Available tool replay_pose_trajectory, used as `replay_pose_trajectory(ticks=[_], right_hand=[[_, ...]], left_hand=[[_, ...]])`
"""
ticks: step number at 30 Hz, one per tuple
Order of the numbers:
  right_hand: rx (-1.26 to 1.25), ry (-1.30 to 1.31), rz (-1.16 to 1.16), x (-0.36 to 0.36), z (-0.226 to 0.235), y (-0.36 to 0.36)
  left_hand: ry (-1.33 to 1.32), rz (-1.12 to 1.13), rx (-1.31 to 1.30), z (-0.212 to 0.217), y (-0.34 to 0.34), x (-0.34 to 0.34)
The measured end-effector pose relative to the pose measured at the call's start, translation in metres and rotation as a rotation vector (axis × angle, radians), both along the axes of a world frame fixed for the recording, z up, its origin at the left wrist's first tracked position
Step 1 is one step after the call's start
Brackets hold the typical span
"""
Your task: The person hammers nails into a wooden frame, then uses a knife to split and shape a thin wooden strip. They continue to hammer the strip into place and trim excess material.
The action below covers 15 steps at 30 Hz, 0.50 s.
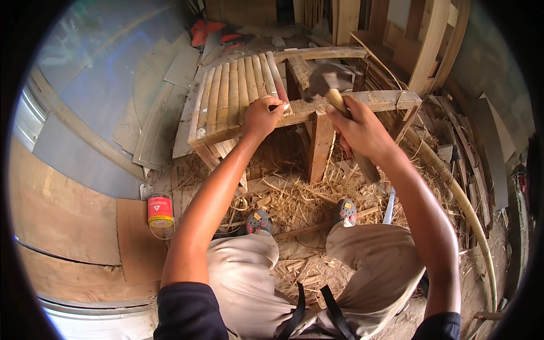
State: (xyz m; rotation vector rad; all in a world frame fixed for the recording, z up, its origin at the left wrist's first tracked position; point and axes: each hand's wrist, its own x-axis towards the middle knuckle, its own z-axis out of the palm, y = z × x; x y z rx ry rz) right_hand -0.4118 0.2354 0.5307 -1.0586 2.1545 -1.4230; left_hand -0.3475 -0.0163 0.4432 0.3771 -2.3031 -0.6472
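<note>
My right hand (364, 129) is wrapped round the wooden handle of a hammer (327, 80). The hammer's dark head, blurred, is raised over the front rail (377, 102) of a low wooden frame. Bamboo slats (229, 93) lie side by side across the frame's left part, and the rightmost one has a reddish stretch. At that slat's near end, my left hand (262, 118) rests with thumb and finger pinched together. Whatever sits in the pinch is too small to make out. To the right of the slats the frame's crosspieces are bare.
Wood shavings (294, 198) cover the floor round my feet. A red and yellow can (160, 210) stands at the left. A long bamboo pole (462, 204) and stacked boards (462, 153) line the right side. Timber frames (428, 48) lean at the back right.
</note>
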Motion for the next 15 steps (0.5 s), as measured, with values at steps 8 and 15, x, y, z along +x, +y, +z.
replay_pose_trajectory(ticks=[8, 15], right_hand=[[0.251, 0.172, 0.074, -0.01, 0.021, -0.083], [0.384, 0.48, 0.129, -0.008, 0.027, -0.099]], left_hand=[[-0.043, 0.049, 0.049, 0.0, 0.001, 0.0], [-0.09, 0.013, 0.085, -0.001, 0.0, -0.001]])
